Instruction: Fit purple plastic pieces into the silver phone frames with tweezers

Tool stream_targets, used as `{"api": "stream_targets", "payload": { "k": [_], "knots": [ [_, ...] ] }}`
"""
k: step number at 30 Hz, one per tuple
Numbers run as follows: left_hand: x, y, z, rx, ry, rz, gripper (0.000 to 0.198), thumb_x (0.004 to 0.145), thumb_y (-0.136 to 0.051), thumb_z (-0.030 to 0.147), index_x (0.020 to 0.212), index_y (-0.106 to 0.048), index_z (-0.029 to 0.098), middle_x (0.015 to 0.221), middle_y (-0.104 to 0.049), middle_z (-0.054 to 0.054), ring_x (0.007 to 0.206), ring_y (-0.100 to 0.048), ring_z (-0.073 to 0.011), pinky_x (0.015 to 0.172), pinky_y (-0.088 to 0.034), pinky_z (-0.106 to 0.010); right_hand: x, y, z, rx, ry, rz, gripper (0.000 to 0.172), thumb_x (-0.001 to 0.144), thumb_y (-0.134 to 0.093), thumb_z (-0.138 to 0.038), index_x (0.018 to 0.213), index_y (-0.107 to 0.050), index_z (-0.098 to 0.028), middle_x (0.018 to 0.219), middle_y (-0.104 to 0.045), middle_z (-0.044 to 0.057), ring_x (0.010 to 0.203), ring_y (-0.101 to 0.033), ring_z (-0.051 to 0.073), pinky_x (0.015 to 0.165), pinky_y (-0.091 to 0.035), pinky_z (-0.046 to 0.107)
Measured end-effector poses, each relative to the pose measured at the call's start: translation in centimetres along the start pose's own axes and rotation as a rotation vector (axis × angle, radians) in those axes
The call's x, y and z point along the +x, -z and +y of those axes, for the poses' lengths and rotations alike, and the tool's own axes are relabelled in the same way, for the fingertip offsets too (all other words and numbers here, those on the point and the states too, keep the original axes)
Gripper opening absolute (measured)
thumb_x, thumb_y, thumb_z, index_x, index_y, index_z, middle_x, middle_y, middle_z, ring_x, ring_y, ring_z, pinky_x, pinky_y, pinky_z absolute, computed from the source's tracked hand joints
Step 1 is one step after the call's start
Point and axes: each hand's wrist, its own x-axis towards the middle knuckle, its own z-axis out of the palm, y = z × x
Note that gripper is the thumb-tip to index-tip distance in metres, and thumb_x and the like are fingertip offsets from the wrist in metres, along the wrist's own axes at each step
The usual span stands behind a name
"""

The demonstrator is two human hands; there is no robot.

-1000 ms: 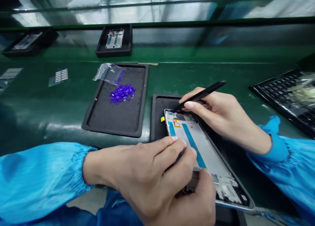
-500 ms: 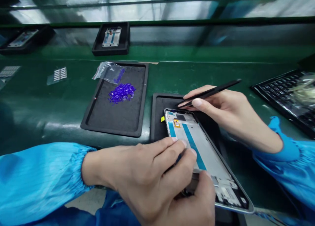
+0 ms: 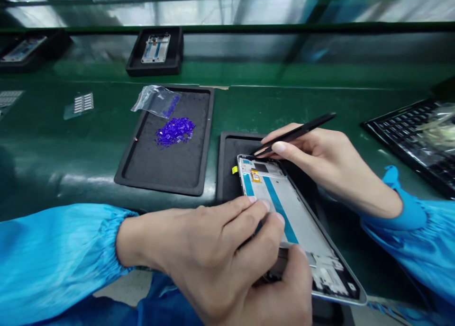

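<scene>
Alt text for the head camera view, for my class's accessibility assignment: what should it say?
The left hand holds a smartphone frame over a black tray, while the right hand holds black tweezers with tips at the frame's top edge. A second tray beside it holds a heap of small blue pieces.

My left hand clasps the lower part of a phone frame, fingers across its grey inner panel and blue strips. The frame lies tilted, its top end on a black mat. My right hand holds black tweezers, tips just above the frame's top edge. A small yellow tag sits at the frame's left edge. To the left on the green bench, a black tray carries a heap of purple pieces and a clear plastic bag. Blue sleeves cover both my forearms.
</scene>
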Motion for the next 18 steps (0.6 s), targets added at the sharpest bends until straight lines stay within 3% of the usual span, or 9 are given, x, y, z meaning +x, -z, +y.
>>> {"api": "stream_targets", "payload": {
  "k": [9,18],
  "knots": [
    [-0.26,-0.21,0.81,-0.053,0.054,-0.035,0.016,0.090,-0.069,0.022,0.102,-0.073,0.012,0.103,-0.075,-0.012,0.101,-0.072,-0.0258,0.095,-0.064,-0.041,0.13,-0.18,0.30,0.190,-0.114,0.032,0.028,0.091,-0.070,-0.042,0.100,-0.069,-0.016,0.093,-0.075,0.008,0.086,-0.074,0.018,0.079,-0.061,0.029],
    [-0.16,-0.27,0.38,-0.053,0.014,-0.011,0.017,0.090,-0.069,0.021,0.103,-0.074,0.011,0.101,-0.076,-0.013,0.097,-0.073,-0.0255,0.092,-0.065,-0.039,0.11,-0.05,0.02,0.081,-0.051,0.012,0.022,0.093,-0.068,-0.038,0.097,-0.071,-0.016,0.091,-0.076,0.006,0.083,-0.073,0.017,0.077,-0.060,0.026]
  ]
}}
